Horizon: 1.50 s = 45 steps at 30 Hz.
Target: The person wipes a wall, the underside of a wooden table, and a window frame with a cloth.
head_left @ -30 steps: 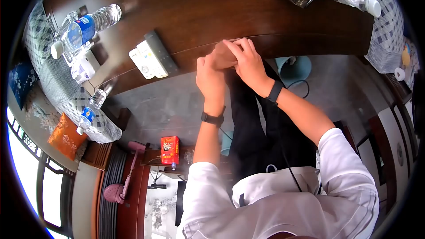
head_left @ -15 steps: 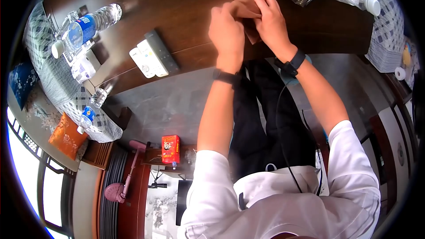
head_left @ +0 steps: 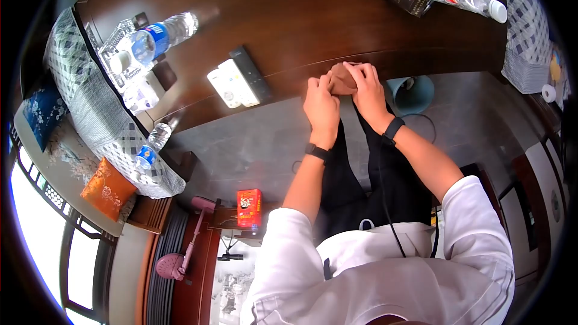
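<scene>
Cloth (head_left: 342, 82), brown and bunched into folds, sits between the two hands, at the near edge of the bench (head_left: 289, 24); the left hand (head_left: 321, 108) is closed in a narrow pinch on its left side, and the right hand (head_left: 369, 93) has its fingers bent over the right side, though how tightly either one presses I cannot tell. It looks light and limp, so it likely folds wherever it is pinched, weighs little on the wrist and has nothing to break; the surface seems matt, so slipping looks unlikely. Opposite edges or corners would be the best hold, thumb against fingertips, since a grip on the middle probably just crumples it. Left of the left hand lies a white remote (head_left: 232, 87); just right of the right hand, lower down, stands a teal bin (head_left: 425, 97)
</scene>
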Each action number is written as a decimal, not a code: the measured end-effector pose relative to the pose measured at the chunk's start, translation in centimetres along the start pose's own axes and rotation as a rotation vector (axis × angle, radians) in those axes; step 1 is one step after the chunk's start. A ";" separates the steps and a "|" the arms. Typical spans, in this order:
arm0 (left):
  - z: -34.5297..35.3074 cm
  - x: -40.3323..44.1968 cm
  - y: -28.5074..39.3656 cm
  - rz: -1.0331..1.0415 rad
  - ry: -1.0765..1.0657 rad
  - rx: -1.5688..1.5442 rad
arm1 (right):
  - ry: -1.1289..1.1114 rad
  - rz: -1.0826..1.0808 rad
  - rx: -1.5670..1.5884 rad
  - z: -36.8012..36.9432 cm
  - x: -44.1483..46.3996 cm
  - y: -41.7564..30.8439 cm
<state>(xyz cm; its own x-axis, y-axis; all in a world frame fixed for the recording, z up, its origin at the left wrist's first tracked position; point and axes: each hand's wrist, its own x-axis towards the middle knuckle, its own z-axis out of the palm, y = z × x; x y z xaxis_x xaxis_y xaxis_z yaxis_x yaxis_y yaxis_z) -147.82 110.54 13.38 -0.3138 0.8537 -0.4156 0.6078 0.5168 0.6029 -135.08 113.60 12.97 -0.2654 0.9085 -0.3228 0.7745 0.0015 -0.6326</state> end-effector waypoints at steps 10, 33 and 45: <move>-13.6 -3.3 -11.4 0.024 -0.186 0.030 | -0.153 0.076 0.296 8.1 -4.6 -12.2; -27.2 10.3 -27.7 -0.089 0.407 -0.153 | 0.177 -0.108 0.038 28.2 9.3 -33.0; -27.5 3.0 -29.5 -0.176 0.051 -0.118 | 0.099 0.045 0.089 28.6 0.8 -32.0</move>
<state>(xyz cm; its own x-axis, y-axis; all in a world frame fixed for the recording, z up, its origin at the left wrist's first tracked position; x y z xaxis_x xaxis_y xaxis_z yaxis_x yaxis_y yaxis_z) -186.75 99.58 13.06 -0.4459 0.7500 -0.4886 0.4519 0.6598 0.6004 -176.55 102.33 12.83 -0.1702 0.9438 -0.2834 0.7293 -0.0727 -0.6803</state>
